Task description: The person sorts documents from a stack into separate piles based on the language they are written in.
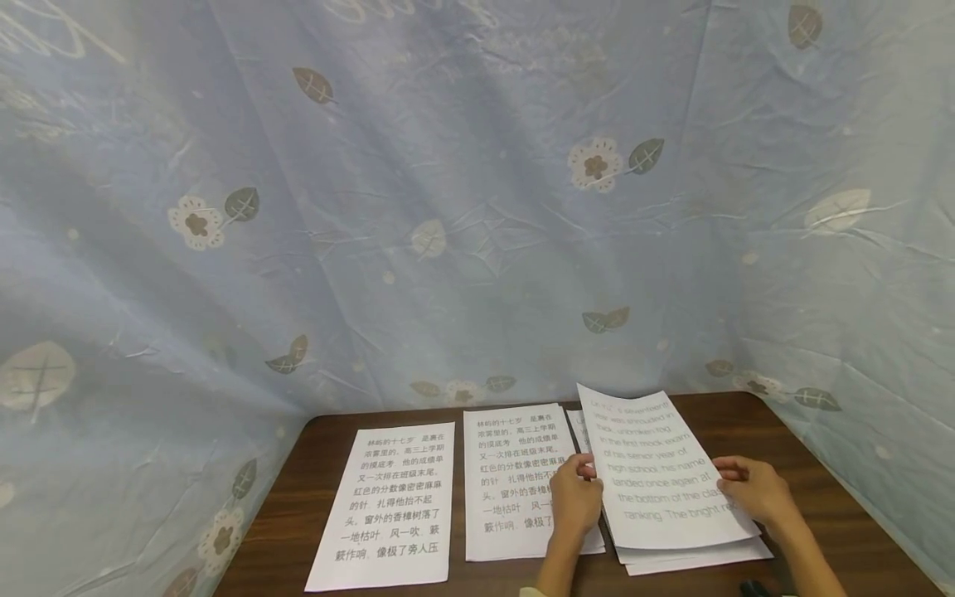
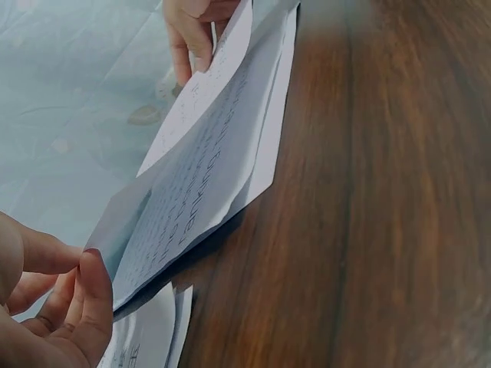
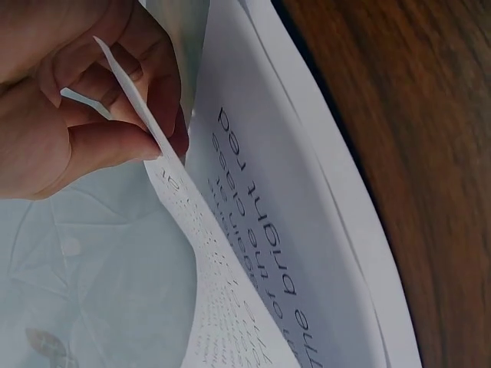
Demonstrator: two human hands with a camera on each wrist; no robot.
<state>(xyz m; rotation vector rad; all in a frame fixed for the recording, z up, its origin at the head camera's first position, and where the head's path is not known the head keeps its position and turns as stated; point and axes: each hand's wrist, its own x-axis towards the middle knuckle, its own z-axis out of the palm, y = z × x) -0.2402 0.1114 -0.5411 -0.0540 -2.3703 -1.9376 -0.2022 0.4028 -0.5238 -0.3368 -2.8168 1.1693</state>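
A raised sheet of paper [image 1: 656, 473] printed with large English text is held up by its two long sides. My right hand [image 1: 757, 493] pinches its right edge between thumb and fingers; in the right wrist view the sheet [image 3: 207, 245] bends away from that grip. At its left edge is my left hand [image 1: 576, 502], whose thumb and fingertip [image 2: 92, 268] pinch the paper's edge in the left wrist view. Beneath lie more printed sheets [image 1: 694, 562], slightly askew and mostly covered, with similar English lines.
A pile of Chinese-text sheets [image 1: 515, 489] lies just left of the English ones, partly behind my left hand. Farther left is another Chinese-text page [image 1: 388, 506]. All rest on a dark wooden table [image 1: 276, 514], backed by a blue patterned curtain [image 1: 477, 207]. A small black object [image 1: 753, 588] shows at the front edge.
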